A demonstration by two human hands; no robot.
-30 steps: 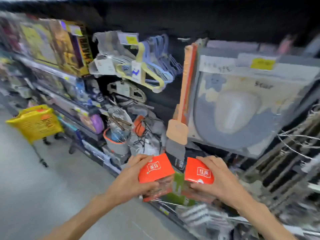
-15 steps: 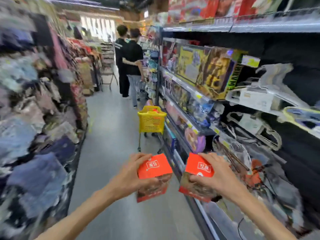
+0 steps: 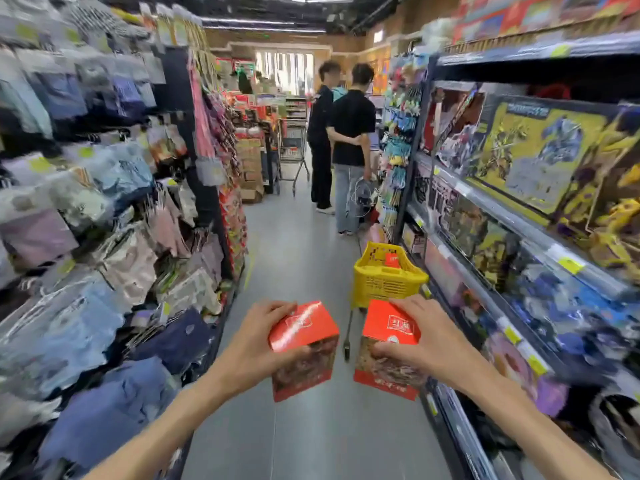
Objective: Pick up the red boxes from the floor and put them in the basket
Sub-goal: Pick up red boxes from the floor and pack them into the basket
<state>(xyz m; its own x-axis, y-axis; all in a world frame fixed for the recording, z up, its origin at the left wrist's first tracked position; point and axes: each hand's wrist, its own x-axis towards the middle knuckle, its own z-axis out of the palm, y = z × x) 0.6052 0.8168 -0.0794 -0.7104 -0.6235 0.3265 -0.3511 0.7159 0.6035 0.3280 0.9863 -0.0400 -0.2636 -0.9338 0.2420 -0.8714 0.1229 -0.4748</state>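
Observation:
I hold two red boxes at chest height in a shop aisle. My left hand (image 3: 254, 348) grips the left red box (image 3: 304, 348) from its left side. The right red box (image 3: 389, 348) is held from its right side by my right hand (image 3: 420, 341). Both boxes are upright with a small gap between them. Ahead, just beyond the right box, stands the yellow basket (image 3: 384, 284) on a wheeled frame by the right shelf. Another red box (image 3: 392, 259) lies inside it.
Shelves line both sides: packaged clothes (image 3: 104, 237) on the left, toy boxes (image 3: 533, 161) on the right. Two persons (image 3: 341, 140) stand further down the aisle near a metal trolley (image 3: 292, 147). Grey floor (image 3: 298, 237) runs between me and them.
The view has swung left from the right-hand shelf to look straight down the aisle. The yellow basket now sits closer, directly ahead of the boxes. Both hands keep their grip.

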